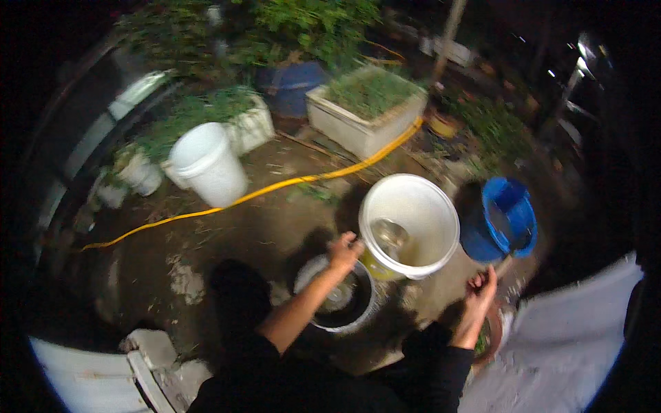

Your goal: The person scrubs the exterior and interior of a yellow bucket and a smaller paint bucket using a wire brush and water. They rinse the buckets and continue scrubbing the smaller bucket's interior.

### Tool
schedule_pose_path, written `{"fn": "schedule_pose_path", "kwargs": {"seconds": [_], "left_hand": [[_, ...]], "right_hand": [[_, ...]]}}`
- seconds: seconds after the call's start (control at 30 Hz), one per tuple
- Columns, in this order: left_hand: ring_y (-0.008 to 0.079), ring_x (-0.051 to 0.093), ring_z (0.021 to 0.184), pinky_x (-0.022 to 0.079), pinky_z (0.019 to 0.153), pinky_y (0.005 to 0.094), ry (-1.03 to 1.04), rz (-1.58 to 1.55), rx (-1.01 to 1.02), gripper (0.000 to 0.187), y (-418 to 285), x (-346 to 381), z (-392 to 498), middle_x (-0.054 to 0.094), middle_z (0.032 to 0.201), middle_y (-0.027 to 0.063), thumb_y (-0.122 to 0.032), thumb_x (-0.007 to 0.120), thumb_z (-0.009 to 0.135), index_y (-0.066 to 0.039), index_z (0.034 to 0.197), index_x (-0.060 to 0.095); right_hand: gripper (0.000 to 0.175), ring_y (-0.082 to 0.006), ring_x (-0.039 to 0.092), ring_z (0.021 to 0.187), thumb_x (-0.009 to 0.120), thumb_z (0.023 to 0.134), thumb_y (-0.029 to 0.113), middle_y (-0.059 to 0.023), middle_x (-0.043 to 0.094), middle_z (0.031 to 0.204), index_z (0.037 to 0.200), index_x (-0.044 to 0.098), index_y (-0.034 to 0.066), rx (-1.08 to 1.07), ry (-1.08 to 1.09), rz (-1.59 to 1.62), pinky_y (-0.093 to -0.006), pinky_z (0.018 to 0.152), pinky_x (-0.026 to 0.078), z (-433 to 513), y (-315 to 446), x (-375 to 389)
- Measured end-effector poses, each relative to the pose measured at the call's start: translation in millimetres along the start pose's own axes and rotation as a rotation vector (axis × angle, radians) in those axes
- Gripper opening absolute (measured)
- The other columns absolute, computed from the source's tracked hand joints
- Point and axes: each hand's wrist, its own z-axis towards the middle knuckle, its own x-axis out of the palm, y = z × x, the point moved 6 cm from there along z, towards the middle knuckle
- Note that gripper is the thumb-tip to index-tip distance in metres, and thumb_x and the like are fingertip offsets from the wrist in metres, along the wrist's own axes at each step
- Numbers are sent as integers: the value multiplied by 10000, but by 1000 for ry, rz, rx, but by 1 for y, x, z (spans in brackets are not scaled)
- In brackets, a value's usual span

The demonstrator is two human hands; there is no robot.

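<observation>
My left hand [345, 254] is at the left rim of a large white plastic bucket [439, 222], its fingers partly curled; whether it touches the rim is unclear. Inside that bucket, a round shiny item [391, 235] lies by some yellowish liquid. Under my left forearm stands a smaller round container [369, 304] with a pale rim and dark inside. To the right, my right hand [482, 286] has curled fingers near a short stick-like thing [505, 267], blurred, so a grip on it cannot be told. A blue plastic bucket [490, 242] stands just beyond it.
A yellow hose [289, 181] crosses the wet ground. Beyond it are a white bucket [219, 175] and a box planter [351, 131] with green plants. A round plant pot [494, 330] sits beside my right forearm, and broken concrete blocks [152, 347] lie at lower left.
</observation>
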Motion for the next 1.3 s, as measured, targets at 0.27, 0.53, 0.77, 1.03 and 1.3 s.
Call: {"fn": "schedule_pose_path", "kwargs": {"seconds": [0.27, 0.53, 0.77, 1.03, 1.3], "left_hand": [[166, 593, 630, 517, 488, 325, 24, -39, -233, 857, -17, 25, 11, 648, 923, 102, -418, 795, 733, -170, 1452, 399], [231, 671, 690, 571, 505, 357, 32, 15, -52, 910, -48, 55, 13, 682, 990, 121, -150, 765, 663, -199, 1472, 352], [278, 663, 978, 520, 869, 373, 113, 390, 371, 780, -134, 87, 54, 674, 1113, 177, -118, 700, 675, -143, 1417, 463], [305, 661, 991, 517, 866, 400, 181, 527, 386, 548, -145, 83, 154, 688, 1078, 160, -253, 698, 689, -166, 1227, 642], [202, 641, 863, 528, 690, 307, 35, -73, 73, 463, -64, 27, 185, 670, 975, 71, -233, 703, 825, -122, 1265, 608]], "right_hand": [[151, -94, 407, 512, 676, 875, 229, 52, 438, 675, 905, 545, 158, -35, -14, -53, -274, 531, 349, -35, 22, -1], [126, -90, 408, 526, 668, 886, 200, 46, 440, 685, 923, 563, 141, -20, 28, -18, -259, 541, 345, -61, 33, 4], [120, -88, 384, 529, 658, 897, 188, 42, 444, 679, 856, 561, 131, 8, 8, 35, -260, 541, 326, -57, 39, -4], [102, -96, 373, 517, 642, 911, 202, 46, 444, 670, 918, 582, 120, 11, -17, -46, -271, 572, 329, -60, 37, 3], [122, -97, 381, 510, 664, 884, 174, 45, 428, 660, 911, 555, 125, 13, -11, -18, -262, 532, 312, -53, 26, 5]]}}
